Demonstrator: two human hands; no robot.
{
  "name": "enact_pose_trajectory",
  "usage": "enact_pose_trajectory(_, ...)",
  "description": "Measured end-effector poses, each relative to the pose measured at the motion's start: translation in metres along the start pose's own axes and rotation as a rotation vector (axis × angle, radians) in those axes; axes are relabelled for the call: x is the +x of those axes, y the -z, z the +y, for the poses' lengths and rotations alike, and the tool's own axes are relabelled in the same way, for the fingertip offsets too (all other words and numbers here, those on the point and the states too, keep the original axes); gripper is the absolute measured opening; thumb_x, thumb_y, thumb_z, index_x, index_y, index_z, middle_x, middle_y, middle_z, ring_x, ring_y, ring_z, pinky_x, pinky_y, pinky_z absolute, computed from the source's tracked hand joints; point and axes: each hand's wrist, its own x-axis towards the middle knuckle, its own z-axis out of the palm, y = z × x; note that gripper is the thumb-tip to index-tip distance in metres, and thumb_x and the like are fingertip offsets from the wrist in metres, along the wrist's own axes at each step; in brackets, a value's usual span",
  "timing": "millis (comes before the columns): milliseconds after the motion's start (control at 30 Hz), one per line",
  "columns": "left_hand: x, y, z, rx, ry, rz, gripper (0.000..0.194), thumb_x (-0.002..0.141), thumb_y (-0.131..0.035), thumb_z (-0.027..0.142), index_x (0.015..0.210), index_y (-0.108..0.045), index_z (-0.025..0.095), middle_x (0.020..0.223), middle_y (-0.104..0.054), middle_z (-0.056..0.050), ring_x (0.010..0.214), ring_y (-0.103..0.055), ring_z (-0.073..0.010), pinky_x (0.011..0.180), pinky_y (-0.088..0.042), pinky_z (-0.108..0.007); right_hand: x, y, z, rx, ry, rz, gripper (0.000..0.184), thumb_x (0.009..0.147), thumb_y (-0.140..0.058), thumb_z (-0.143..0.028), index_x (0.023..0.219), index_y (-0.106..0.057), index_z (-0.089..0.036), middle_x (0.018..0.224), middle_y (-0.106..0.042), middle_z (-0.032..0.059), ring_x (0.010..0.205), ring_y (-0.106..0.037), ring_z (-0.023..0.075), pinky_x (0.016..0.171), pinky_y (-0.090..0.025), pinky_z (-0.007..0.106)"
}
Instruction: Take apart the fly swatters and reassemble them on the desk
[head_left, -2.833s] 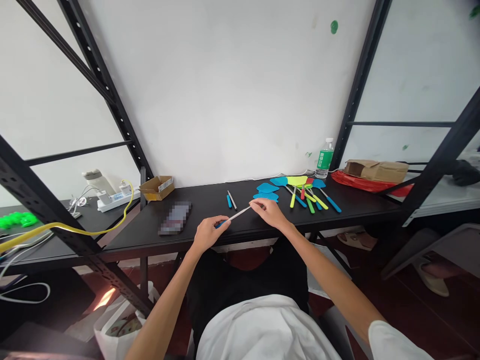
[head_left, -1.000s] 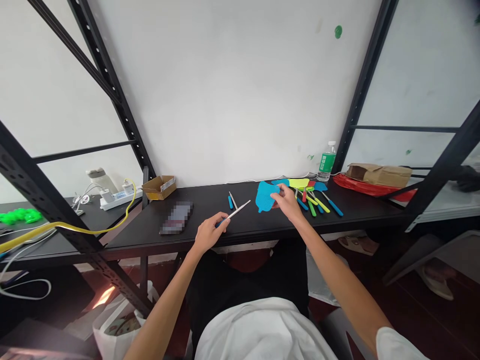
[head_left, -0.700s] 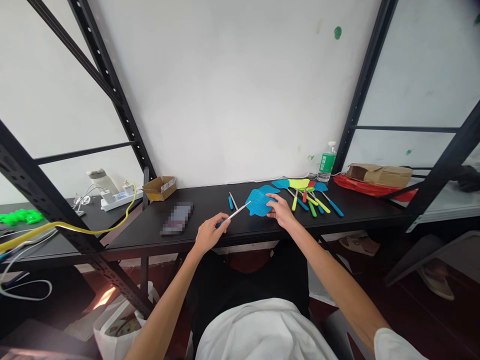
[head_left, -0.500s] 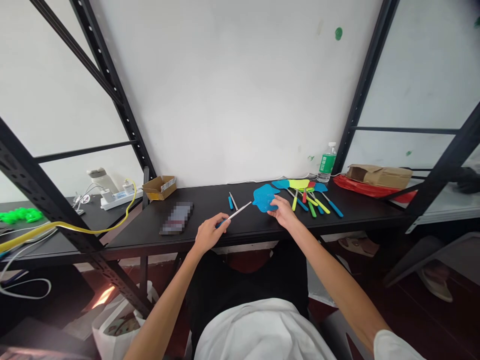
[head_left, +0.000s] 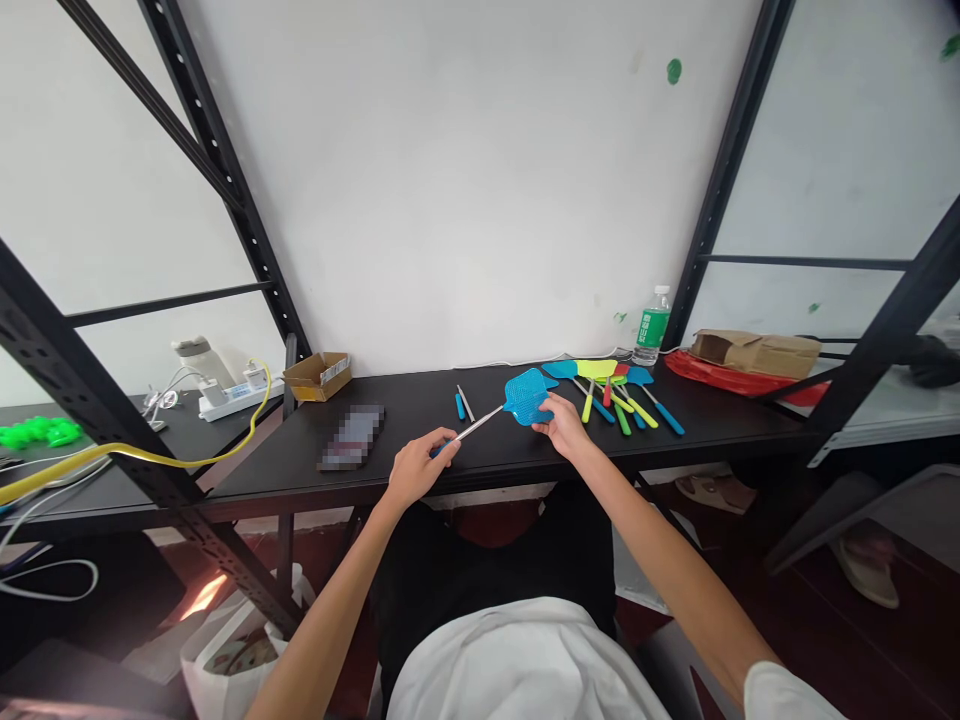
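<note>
My left hand (head_left: 421,464) is closed around the blue handle of a thin metal rod (head_left: 480,422), which slants up to the right. My right hand (head_left: 561,424) pinches the lower right edge of a blue perforated fly swatter head (head_left: 526,395). The rod's tip meets the short stem on the left side of the head; how deep it sits there I cannot tell. Behind the rod lie a loose blue handle (head_left: 460,406) and a metal rod (head_left: 466,402). Several fly swatters with blue, yellow, green and red parts (head_left: 598,370) lie beside my right hand.
A phone (head_left: 352,437) and a small open cardboard box (head_left: 318,377) are at the left on the black table (head_left: 412,400). A water bottle (head_left: 652,327) stands at the back right, near a brown package (head_left: 754,353) on red plastic. Black shelf posts frame both sides.
The swatter head has moved slightly left and turned a little, so its stem now meets the rod's tip. The small gap between them has closed. Both hands keep their grips.
</note>
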Motion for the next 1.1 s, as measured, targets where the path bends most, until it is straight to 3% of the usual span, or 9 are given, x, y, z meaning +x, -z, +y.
enact_pose_trajectory(467, 0.0006, -0.0018, 0.0011, -0.01, -0.002, 0.039, 0.04, 0.094, -0.04, 0.056, 0.098, -0.068, 0.028, 0.069, -0.068, 0.005, 0.068, -0.063, -0.0151, 0.067, -0.04, -0.024, -0.0031, -0.0019, 0.0028, -0.068, 0.065, -0.049, 0.022, 0.064, -0.067, -0.026, 0.08, -0.053, -0.021, 0.066, -0.052, -0.004, 0.055, -0.055, 0.0118, 0.045, -0.05, 0.024)
enact_pose_trajectory(733, 0.002, -0.005, -0.0052, 0.04, -0.003, 0.045, 0.043, 0.094, -0.04, 0.058, 0.103, -0.07, 0.029, 0.077, -0.07, 0.002, 0.074, -0.063, -0.017, 0.069, -0.041, -0.025, -0.0016, -0.0026, 0.0042, -0.011, 0.102, 0.109, 0.048, 0.069, -0.072, -0.037, 0.112, -0.056, -0.024, 0.083, -0.056, -0.0032, 0.064, -0.056, 0.0116, 0.044, -0.05, 0.02)
enact_pose_trajectory(1100, 0.0021, -0.009, -0.0087, 0.115, -0.007, 0.067, 0.045, 0.092, -0.042, 0.06, 0.107, -0.073, 0.03, 0.087, -0.072, 0.0, 0.081, -0.064, -0.0194, 0.071, -0.042, -0.026, 0.0003, 0.0001, 0.0052, -0.023, 0.123, 0.156, 0.058, 0.069, -0.07, -0.042, 0.122, -0.054, -0.025, 0.091, -0.059, -0.0005, 0.068, -0.056, 0.0132, 0.044, -0.048, 0.021)
